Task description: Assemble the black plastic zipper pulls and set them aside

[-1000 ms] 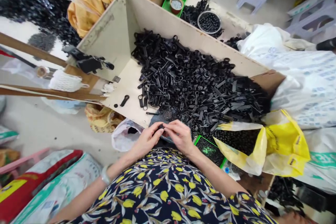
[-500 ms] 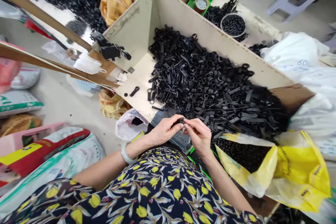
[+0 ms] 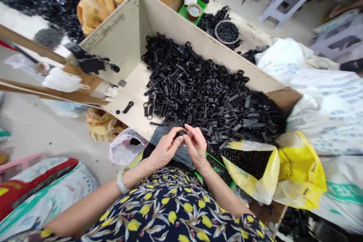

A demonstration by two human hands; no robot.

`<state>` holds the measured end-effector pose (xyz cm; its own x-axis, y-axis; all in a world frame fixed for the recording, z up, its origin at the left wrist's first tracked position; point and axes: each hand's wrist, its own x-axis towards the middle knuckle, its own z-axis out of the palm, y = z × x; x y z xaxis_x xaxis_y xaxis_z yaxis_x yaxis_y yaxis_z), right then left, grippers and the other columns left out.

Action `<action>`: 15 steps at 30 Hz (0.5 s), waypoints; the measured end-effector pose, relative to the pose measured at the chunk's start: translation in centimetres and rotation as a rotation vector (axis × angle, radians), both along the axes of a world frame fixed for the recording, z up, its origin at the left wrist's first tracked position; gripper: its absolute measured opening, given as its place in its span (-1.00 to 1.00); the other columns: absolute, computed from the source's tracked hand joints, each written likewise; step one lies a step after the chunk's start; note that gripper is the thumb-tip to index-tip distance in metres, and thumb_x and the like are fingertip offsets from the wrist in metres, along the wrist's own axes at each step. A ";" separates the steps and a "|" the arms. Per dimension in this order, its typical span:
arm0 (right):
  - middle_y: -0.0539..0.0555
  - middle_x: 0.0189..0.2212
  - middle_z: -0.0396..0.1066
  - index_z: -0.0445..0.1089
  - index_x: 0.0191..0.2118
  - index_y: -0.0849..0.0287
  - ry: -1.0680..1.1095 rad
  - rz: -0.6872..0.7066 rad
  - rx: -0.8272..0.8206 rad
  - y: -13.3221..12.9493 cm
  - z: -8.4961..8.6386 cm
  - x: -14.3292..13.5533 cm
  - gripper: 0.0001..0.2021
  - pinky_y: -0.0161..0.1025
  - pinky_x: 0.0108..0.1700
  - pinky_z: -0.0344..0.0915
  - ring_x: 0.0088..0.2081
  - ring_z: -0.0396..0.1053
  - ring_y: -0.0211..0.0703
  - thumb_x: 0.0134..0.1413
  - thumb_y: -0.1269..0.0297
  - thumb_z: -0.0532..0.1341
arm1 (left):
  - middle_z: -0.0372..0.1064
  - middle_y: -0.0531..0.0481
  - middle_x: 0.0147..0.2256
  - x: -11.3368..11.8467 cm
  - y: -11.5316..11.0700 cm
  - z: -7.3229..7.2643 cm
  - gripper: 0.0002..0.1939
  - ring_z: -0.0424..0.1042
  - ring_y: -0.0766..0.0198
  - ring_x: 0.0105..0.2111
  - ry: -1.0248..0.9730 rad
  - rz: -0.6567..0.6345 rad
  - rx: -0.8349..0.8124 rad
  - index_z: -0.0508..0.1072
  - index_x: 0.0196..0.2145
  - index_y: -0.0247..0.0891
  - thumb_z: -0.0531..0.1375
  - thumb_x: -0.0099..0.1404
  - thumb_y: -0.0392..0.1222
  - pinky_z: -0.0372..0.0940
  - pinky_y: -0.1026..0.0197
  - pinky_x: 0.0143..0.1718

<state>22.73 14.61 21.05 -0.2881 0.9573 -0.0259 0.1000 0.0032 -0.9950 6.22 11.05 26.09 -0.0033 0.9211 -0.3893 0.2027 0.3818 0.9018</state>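
Observation:
Close in front of my body, both hands meet over the near edge of a wooden work tray (image 3: 133, 94). Fingers and thumb of my left hand (image 3: 167, 145) pinch a small round black plastic part (image 3: 179, 133). My right hand (image 3: 195, 144) is closed at the right side of that part, its fingertips pressed together; whether they hold a second small piece is hidden. Just beyond lies a big heap of black plastic parts (image 3: 198, 87), many of them flat strips with a ring at one end. One such ringed strip (image 3: 128, 107) lies apart on the bare board.
A yellow plastic bag (image 3: 300, 170) holding small black pieces stands at my right, with white sacks (image 3: 334, 109) beyond. Behind the tray wall are a metal bowl (image 3: 227, 32) of black pieces and a green tray (image 3: 202, 5). Full sacks (image 3: 65, 193) lie on the floor at left.
The view has swung to the right, so everything sits further left. My hands stay together; the black part now shows more clearly between the left fingers, and the right fingers have shifted their grip.

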 end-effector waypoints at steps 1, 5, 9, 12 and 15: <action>0.04 -0.28 0.39 0.51 0.18 -0.07 0.008 0.018 -0.020 -0.2 -0.2 -0.1 -0.66 -0.17 -0.25 0.48 -0.31 0.42 -0.15 0.35 0.11 0.27 | 0.48 -0.03 -0.24 -0.2 -0.2 -0.1 -0.63 0.43 0.23 -0.34 -0.038 -0.007 -0.030 0.41 0.11 -0.17 0.09 0.51 0.07 0.34 0.22 -0.28; 0.03 -0.31 0.41 0.56 0.07 -0.03 -0.018 0.027 -0.069 -1.2 -0.4 -1.3 -0.70 -0.23 -0.43 0.43 -0.42 0.41 -0.18 0.38 0.03 0.21 | 0.20 0.15 -0.48 0.9 -0.5 -1.1 -0.57 0.16 0.37 -0.57 -0.312 0.088 -0.195 0.40 0.03 -0.19 0.09 0.49 0.21 0.09 0.33 -0.55; 0.05 -0.24 0.49 0.55 0.08 0.04 -0.136 -0.020 -0.067 -0.4 -1.2 -2.4 -0.66 -0.25 -0.33 0.44 -0.38 0.42 -0.21 0.46 0.07 0.10 | 0.11 0.19 -0.52 2.6 0.5 -4.2 -0.56 0.09 0.40 -0.60 -0.270 0.295 -0.110 0.37 0.02 -0.19 0.08 0.47 0.22 0.06 0.36 -0.57; 0.02 -0.27 0.54 0.55 0.09 0.08 -0.227 -0.016 -0.038 3.2 -2.8 -0.3 -0.64 -0.27 -0.31 0.42 -0.41 0.40 -0.24 0.38 0.03 0.17 | 0.20 0.15 -0.49 -0.4 1.0 -8.0 -0.58 0.21 0.38 -0.53 -0.052 0.357 -0.013 0.39 0.01 -0.23 0.12 0.45 0.16 0.15 0.36 -0.50; 0.16 -0.14 0.56 0.56 -0.02 0.21 -0.408 -0.229 -0.001 7.9 -4.8 4.2 -0.58 -0.19 -0.08 0.41 -0.18 0.47 -0.11 0.35 -0.02 0.16 | 0.20 0.19 -0.51 -7.6 0.0 -11.6 -0.58 0.13 0.39 -0.61 0.135 0.574 -0.049 0.32 0.01 -0.24 0.10 0.41 0.16 0.09 0.36 -0.58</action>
